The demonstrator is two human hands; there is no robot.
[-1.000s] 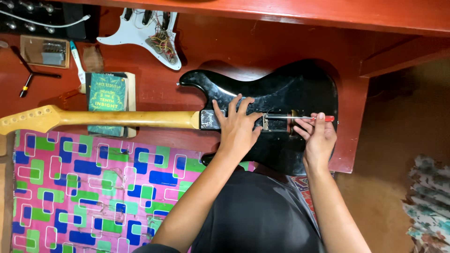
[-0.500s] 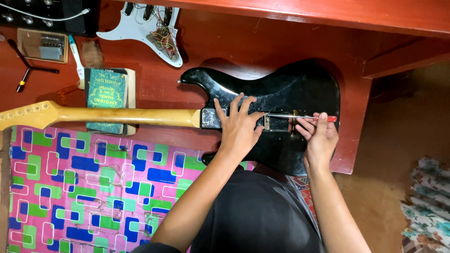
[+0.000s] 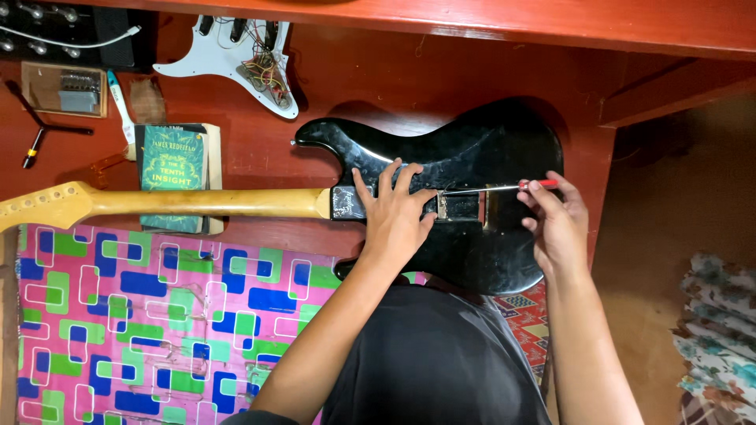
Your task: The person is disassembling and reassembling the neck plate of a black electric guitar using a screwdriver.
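A black electric guitar body (image 3: pixel 472 157) lies face down on a red wooden desk (image 3: pixel 441 71), its pale maple neck (image 3: pixel 197 202) running out to the left over a green book (image 3: pixel 172 157). The person's left hand (image 3: pixel 395 212) is spread flat, fingers (image 3: pixel 387 179) released and splayed, pressing on the guitar where neck meets body. To the right of that hand, the right hand (image 3: pixel 555 224) pinches the red handle of a slim screwdriver (image 3: pixel 504 187), fingers closed on it, the shaft reaching left into the open rear cavity of the guitar; whether the tip sits on a screw cannot quite be made out.

The guitar looks a solid, stiff and fairly heavy thing, its gloss lacquer likely slippery and easily scratched; the sound places to take hold would seem to be the waist of the body and the neck near the joint, not the thin headstock (image 3: pixel 43 203). Its long axis runs left to right across the desk, headstock pointing left, rounded bottom of the body pointing right. The screwdriver, light and rigid, lies almost along the same line, tip left and handle right.

Above the guitar body sits a white pickguard (image 3: pixel 216 55) with loose wiring; left of the book lie a small black T-shaped tool (image 3: pixel 35 134) and a boxed metal part (image 3: pixel 63 88). A patterned pink cloth (image 3: pixel 142 315) spreads below the neck.
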